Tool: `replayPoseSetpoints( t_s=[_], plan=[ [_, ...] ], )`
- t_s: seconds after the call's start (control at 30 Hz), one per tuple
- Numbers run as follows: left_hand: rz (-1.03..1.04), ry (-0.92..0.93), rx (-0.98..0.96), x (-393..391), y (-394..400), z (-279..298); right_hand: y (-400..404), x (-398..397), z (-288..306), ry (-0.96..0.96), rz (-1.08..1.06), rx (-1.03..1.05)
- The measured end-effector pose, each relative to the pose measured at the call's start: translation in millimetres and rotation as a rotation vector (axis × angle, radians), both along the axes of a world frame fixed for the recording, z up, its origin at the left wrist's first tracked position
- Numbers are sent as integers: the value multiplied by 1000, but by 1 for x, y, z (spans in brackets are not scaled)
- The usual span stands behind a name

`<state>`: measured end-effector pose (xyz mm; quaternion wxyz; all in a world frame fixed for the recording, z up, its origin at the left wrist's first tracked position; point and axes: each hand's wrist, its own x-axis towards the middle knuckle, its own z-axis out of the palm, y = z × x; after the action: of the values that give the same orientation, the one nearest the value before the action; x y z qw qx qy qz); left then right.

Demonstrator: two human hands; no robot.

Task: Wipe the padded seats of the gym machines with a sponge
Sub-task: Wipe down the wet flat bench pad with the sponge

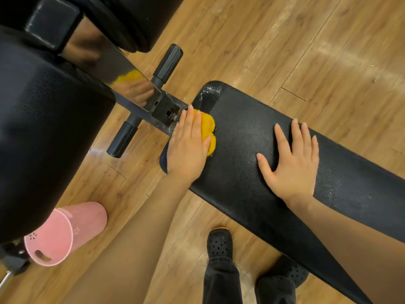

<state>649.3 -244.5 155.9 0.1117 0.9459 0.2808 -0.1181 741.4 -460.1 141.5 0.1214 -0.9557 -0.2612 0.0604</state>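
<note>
Yellow, fluffy sponge (208,132) lies at centre frame, pressed flat under the left hand (188,148) at the near end of the long black padded bench seat (241,132). Right hand (291,163) rests flat, fingers spread, mid-seat. White specks remain by the upper corner; rightward the seat offers open room, and most probably awaits wiping.
</note>
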Motion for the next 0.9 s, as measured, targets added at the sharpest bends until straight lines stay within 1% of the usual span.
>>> replayPoseSetpoints(
  t_s=[0.07,0.13,0.2,0.23,0.3,0.4,0.5,0.6,0.77,0.83,0.9],
  plan=[
    [-72,0,8,-32,7,-1,0,0,0,-1,3,5],
    [-65,47,23,-75,1,1,0,0,0,-3,2,10],
    [13,78,-84,-104,-6,5,0,0,0,-9,0,10],
    [30,65,-137,-106,-7,6,1,0,0,-10,-1,8],
    [31,42,-143,-84,-5,8,1,-1,0,-9,-2,0],
    [51,6,-77,-18,10,2,2,-1,0,-8,-2,-3],
    [61,-41,-104,28,24,1,1,-1,0,-13,-6,10],
    [28,-49,-97,11,22,2,1,-1,0,-20,-4,14],
    [15,-25,-28,-75,-15,-1,2,-1,1,-20,-4,19],
    [26,-37,-19,-76,-20,-7,2,-1,1,-24,-4,16],
    [31,-58,5,-45,-14,-8,2,-1,1,-27,-4,5]
  ],
)
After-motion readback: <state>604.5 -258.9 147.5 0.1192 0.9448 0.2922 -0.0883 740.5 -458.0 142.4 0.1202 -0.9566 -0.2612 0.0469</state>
